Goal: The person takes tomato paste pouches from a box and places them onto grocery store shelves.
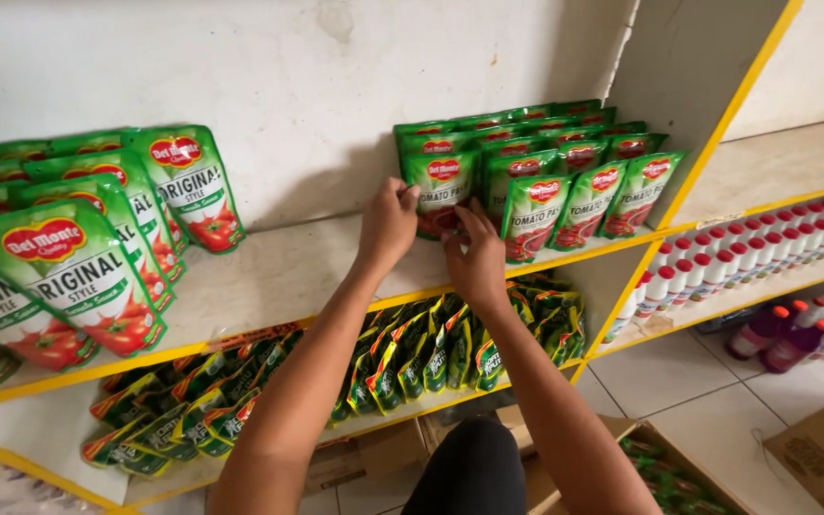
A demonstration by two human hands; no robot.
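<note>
Both arms reach up to a white shelf with a yellow edge (298,277). My left hand (388,221) grips the left edge of a small green pouch with a red label (441,186), standing upright at the front left of a group of like pouches (565,162). My right hand (474,257) holds the bottom right of the same pouch, fingers curled on its lower edge. The pouches stand in leaning rows toward the right end of the shelf.
Larger green sauce pouches (69,248) stand at the shelf's left end. Below lies a shelf of green-and-yellow sachets (240,381). To the right, white bottles with red caps (755,253) and purple bottles (784,334) line lower shelves. Open cardboard boxes (813,458) sit on the tiled floor.
</note>
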